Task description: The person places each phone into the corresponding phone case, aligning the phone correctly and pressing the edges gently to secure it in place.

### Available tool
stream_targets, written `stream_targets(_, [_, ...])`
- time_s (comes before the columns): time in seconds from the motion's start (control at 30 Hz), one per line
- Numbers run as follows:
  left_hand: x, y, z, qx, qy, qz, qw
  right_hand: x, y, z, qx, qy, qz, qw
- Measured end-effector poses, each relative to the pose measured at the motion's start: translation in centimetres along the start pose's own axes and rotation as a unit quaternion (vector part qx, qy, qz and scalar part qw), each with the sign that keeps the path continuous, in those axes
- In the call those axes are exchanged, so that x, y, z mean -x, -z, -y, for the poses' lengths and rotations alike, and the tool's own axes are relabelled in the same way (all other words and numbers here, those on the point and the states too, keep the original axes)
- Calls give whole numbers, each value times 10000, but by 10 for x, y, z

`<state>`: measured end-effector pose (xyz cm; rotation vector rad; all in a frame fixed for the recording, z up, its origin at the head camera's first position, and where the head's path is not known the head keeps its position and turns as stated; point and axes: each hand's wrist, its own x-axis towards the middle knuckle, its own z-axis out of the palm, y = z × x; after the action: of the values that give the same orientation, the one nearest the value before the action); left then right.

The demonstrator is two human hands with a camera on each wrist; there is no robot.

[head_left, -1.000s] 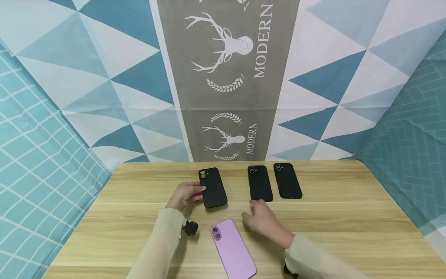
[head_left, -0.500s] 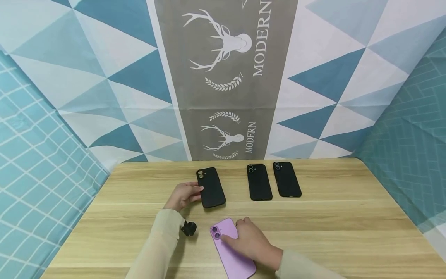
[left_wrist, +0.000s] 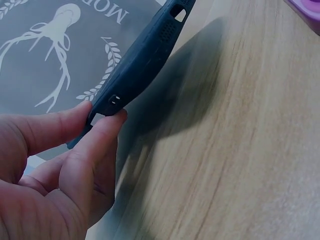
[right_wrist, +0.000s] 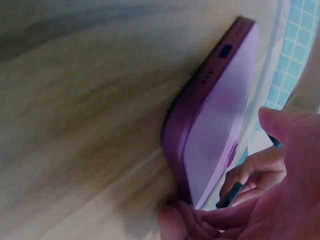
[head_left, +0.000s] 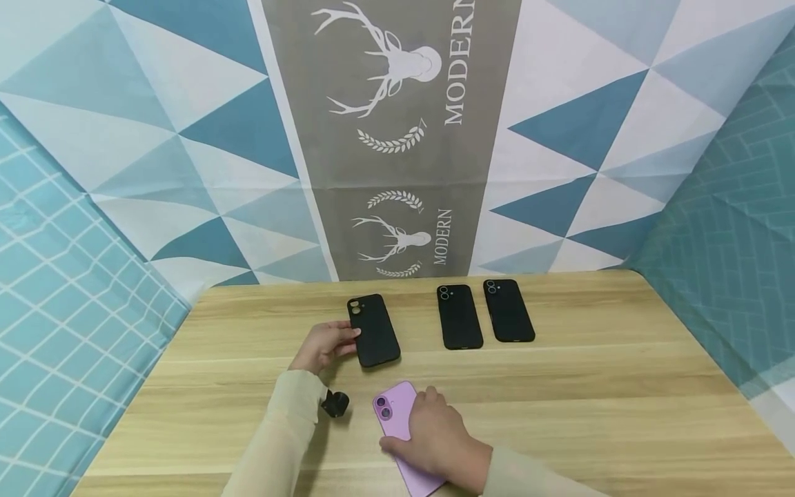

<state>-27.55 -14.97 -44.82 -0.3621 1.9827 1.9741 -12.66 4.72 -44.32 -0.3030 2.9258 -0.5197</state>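
Each hand attends to its own object on a wood-grained desk (head_left: 596, 393). Left of the frame's centre, the left hand (head_left: 321, 346) pinches the left edge of a black phone case (head_left: 377, 335), thumb on one face and fingers (left_wrist: 107, 125) on the other, opened no wider than the case's rim. The left wrist view shows the case tilted above its shadow; its camera opening appears see-through, so it is probably hollow, and the edge grip presumably leaves its back and far rim unobstructed. At the lower centre, a purple phone (head_left: 399, 414) lies lens side up, its camera corner at the upper left like the case's, presumably for easy comparison. The right hand (head_left: 437, 435) spans it, fingers bent at the right edge, thumb stretched to the left, a spread suited to its width; whether the grip is closed cannot be told. A black slab (head_left: 459, 317) and its twin (head_left: 509, 310) lie side by side at the desk's upper right, probably to leave working room.
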Motion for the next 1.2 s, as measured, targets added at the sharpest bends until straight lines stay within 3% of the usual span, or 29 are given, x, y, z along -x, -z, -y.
stream_targets(0.17, [1,0,-3,3,40,8,10000,0,-2,3,292,28,25,9996])
stream_targets(0.47, [0,-1,-3,69,93,20,9999,-4,-6,7,45,-152,-143,9998])
stream_targets(0.87, [0,0,-2,67,96,13,9999,-9,-1,-1,41,34,-567,9984])
stream_targets(1.07, [-2,2,-1,97,142,-1,9999,-12,3,-4,-658,53,-247,9975])
stream_targets(1.2, [-2,3,-1,77,160,-4,9998,-15,10,-9,-1555,-7,110,9878])
